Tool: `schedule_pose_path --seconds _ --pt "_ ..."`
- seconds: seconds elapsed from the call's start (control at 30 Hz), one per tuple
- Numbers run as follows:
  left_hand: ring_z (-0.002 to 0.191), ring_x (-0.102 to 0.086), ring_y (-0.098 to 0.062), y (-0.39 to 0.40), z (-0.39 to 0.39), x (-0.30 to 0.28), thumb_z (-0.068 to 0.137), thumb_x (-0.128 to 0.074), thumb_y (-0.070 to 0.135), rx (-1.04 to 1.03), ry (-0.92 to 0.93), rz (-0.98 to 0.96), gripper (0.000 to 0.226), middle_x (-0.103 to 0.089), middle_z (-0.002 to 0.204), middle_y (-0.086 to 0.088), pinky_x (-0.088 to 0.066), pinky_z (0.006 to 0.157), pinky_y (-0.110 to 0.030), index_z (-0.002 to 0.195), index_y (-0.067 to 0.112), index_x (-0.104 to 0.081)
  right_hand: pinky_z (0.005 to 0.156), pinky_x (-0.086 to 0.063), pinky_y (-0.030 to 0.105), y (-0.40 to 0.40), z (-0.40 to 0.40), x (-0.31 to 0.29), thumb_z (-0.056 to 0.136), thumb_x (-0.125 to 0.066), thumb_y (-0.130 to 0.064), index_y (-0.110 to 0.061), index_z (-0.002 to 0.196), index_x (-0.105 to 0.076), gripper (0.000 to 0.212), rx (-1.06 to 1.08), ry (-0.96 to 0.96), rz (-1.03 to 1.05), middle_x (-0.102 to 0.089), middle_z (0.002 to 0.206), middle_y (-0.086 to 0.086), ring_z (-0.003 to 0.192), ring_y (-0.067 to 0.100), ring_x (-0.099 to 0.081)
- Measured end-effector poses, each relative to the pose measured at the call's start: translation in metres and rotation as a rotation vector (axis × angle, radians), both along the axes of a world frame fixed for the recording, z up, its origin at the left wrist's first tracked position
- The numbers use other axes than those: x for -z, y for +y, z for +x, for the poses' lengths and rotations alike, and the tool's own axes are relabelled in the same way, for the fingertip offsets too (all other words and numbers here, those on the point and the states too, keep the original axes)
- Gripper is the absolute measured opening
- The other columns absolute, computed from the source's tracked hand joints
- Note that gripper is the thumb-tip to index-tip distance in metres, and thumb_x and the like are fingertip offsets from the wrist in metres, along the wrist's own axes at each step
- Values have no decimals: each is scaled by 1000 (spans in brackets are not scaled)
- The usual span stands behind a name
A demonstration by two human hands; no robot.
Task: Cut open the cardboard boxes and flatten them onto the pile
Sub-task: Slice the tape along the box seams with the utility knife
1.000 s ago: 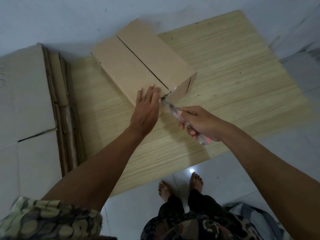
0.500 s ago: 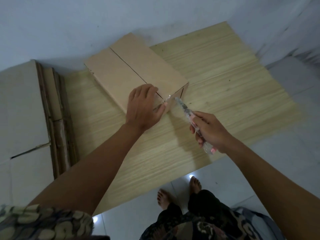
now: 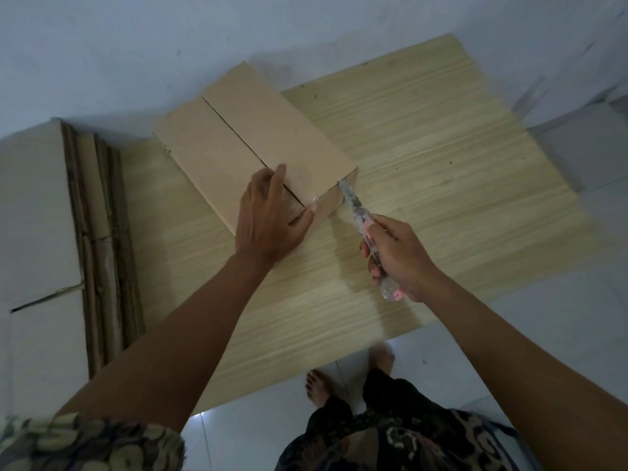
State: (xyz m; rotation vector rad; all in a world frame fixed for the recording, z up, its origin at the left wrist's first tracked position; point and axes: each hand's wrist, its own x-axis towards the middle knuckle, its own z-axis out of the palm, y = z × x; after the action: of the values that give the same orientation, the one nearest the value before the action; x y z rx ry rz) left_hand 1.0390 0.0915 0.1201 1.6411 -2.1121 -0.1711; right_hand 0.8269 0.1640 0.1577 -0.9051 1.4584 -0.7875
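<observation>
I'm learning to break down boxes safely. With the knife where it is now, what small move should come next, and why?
Probably draw the utility knife along the near top edge of the cardboard box, slitting the clear tape there. The right hand holds its tip at the box's right corner, the left hand presses on the top, thumb near that edge, so it should stay clear of the blade.

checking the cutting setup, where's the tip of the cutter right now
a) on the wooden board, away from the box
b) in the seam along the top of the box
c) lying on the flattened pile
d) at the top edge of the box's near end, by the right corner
d: the right hand holds the cutter with its tip at the top edge of the box end, near the right corner.
</observation>
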Motion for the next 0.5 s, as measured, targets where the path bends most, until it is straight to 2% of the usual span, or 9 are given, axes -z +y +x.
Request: schedule_pose_path --seconds 0.07,0.2,0.33,0.43,0.5 --pt "120 -52 -32 0 -2 1 86 -69 55 -30 12 13 83 -50 133 -18 -48 100 -47 146 4 -42 42 -45 28 1 0 2 109 -41 -27 -22 107 -64 24 9 -6 -6 -56 69 4 41 16 -47" --pt "122 -53 -30 -2 -11 -6 85 -69 55 -172 134 48 81 -56 131 -16 -46 102 -45 144 4 -48 42 -46 28 0 4 3 108 -41 -26 -15 105 -64 26 31 11 1 -56 70 5 41 16 -47" --pt "126 -48 -30 -14 -33 -29 83 -67 52 -557 212 255 67 -58 132 -7 -38 104 -43 137 14 -55 40 -44 26 5 6 8 108 -42 -27 -17 112 -64 24 40 13 26 -56 72 8 40 14 -48" --pt "117 -59 -31 -28 -43 -41 70 -68 56 -808 458 497 63 -66 117 -6 -47 103 -45 118 14 -64 39 -44 26 5 6 6 108 -43 -28 -18 113 -64 24 18 1 -9 -56 72 8 41 15 -48" --pt "102 -66 -29 -38 -47 -53 67 -73 46 -850 687 612 56 -69 101 -5 -53 96 -42 109 9 -65 38 -43 25 4 6 5 108 -44 -27 -15 112 -64 24 8 0 -20 -56 72 10 40 15 -47"
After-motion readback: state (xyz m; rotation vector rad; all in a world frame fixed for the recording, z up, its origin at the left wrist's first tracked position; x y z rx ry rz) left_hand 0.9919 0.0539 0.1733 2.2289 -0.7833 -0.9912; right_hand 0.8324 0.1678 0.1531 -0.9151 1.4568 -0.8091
